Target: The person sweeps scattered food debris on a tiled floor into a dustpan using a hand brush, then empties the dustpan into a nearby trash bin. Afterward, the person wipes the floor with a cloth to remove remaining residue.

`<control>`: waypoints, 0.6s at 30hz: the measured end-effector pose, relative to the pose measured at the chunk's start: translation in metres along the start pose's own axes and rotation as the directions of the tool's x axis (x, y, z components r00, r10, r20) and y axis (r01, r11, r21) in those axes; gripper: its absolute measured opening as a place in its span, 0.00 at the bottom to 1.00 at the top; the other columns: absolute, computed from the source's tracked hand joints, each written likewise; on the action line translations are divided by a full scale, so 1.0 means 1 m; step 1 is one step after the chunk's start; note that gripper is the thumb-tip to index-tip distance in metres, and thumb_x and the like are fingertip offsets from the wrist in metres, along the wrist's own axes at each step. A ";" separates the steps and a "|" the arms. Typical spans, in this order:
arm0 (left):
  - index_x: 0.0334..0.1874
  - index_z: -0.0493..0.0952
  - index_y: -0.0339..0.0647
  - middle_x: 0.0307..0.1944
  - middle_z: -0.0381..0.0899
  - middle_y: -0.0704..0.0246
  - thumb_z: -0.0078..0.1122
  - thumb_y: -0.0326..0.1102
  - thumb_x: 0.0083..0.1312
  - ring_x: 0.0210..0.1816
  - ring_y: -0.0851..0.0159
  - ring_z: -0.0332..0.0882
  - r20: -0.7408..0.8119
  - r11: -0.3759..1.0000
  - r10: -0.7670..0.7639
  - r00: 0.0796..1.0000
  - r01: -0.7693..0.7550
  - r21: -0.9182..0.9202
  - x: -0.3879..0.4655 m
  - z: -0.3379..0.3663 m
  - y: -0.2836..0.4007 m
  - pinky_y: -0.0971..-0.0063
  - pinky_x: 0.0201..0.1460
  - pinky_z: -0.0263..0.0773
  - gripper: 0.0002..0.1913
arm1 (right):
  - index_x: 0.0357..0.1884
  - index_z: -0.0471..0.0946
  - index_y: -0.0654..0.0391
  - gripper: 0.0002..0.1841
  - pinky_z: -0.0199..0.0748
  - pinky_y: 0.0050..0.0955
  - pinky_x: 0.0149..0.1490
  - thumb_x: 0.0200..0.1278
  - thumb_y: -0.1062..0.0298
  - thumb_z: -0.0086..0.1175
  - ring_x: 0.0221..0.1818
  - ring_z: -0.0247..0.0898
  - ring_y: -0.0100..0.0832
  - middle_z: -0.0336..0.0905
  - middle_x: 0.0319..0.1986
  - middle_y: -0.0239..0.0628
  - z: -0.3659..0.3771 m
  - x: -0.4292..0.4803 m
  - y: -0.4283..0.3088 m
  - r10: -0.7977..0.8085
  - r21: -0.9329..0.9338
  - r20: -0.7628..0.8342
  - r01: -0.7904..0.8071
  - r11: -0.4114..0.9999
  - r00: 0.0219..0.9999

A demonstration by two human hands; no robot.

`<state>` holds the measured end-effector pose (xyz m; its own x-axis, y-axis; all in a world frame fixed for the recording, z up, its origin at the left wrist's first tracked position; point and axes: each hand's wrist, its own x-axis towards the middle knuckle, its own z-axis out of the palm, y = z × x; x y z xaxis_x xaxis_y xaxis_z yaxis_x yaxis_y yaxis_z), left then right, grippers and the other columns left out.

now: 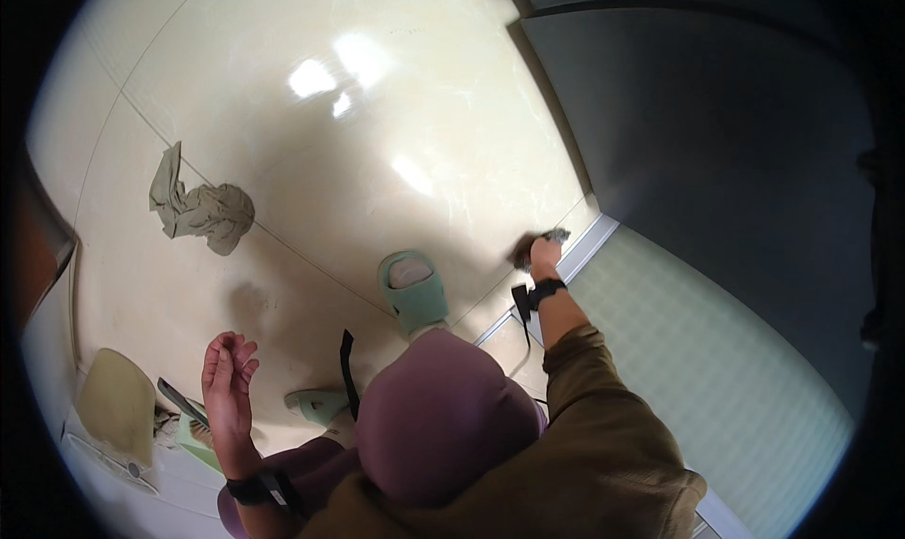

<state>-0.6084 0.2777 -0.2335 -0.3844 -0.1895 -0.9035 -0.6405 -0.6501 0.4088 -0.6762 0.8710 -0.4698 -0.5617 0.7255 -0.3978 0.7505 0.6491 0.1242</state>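
My right hand (544, 255) is down at the floor on the right, shut on a dark, blurred wad (524, 251) that looks like a rag. It presses close beside the light metal sill (588, 244) of a frosted glass door panel. My left hand (230, 366) hangs over the floor on the left with its fingers loosely curled and apart, and nothing shows in it. Beyond it lies a crumpled grey-green cloth (212, 214) on the tiles. Near my left wrist are a hand brush (185, 403) with a dark handle and a green dustpan (205, 451).
Glossy cream floor tiles (297, 143) spread ahead. A dark grey panel (679, 136) and the frosted glass panel (679, 327) bound the right side. At the lower left stands a yellowish rounded lid or panel (117, 405). My feet wear green slippers (421, 302).
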 end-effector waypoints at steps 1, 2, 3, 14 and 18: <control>0.55 0.70 0.40 0.50 0.76 0.68 0.47 0.37 0.72 0.48 0.68 0.76 -0.015 1.000 0.008 1.000 -0.008 -0.010 0.000 0.000 -0.001 0.77 0.48 0.71 0.13 | 0.39 0.78 0.70 0.18 0.73 0.42 0.48 0.52 0.66 0.47 0.43 0.75 0.55 0.79 0.37 0.61 -0.005 0.015 -0.028 -0.010 -0.069 -0.036 0.007 0.998 0.999; 0.55 0.70 0.39 0.50 0.76 0.67 0.47 0.36 0.72 0.48 0.68 0.76 0.005 1.000 0.028 1.000 -0.028 -0.011 0.000 0.001 -0.002 0.77 0.48 0.71 0.13 | 0.38 0.77 0.69 0.15 0.71 0.44 0.44 0.52 0.70 0.46 0.36 0.73 0.50 0.77 0.31 0.53 -0.004 0.013 -0.066 -0.183 0.046 -0.083 0.187 0.981 0.980; 0.55 0.70 0.39 0.49 0.76 0.67 0.47 0.36 0.72 0.48 0.68 0.76 0.009 1.000 0.007 1.000 -0.007 -0.001 -0.001 0.003 -0.002 0.77 0.48 0.71 0.14 | 0.34 0.76 0.68 0.12 0.72 0.41 0.41 0.52 0.68 0.49 0.31 0.72 0.47 0.76 0.26 0.46 -0.008 0.013 -0.116 -0.407 0.186 -0.021 0.404 0.896 0.913; 0.56 0.69 0.39 0.49 0.76 0.67 0.49 0.38 0.71 0.49 0.67 0.77 0.039 0.990 0.142 0.989 -0.143 0.007 -0.001 0.023 0.020 0.76 0.49 0.73 0.15 | 0.55 0.68 0.69 0.22 0.70 0.42 0.41 0.55 0.78 0.46 0.38 0.68 0.50 0.69 0.39 0.55 0.005 -0.207 -0.399 -0.931 0.444 -0.230 0.882 0.160 0.284; 0.57 0.69 0.40 0.49 0.76 0.68 0.49 0.38 0.71 0.50 0.68 0.77 0.060 0.998 0.016 0.998 -0.020 0.065 0.008 0.012 0.010 0.77 0.49 0.72 0.15 | 0.58 0.69 0.62 0.23 0.70 0.30 0.42 0.57 0.80 0.45 0.39 0.68 0.34 0.69 0.38 0.41 -0.028 -0.157 -0.284 -0.750 0.728 -0.284 0.643 0.237 0.598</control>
<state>-0.6262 0.2781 -0.2349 -0.4337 -0.1553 -0.8876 -0.6747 -0.5969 0.4341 -0.8106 0.5788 -0.4172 -0.9973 0.0118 -0.0725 0.0699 0.4535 -0.8885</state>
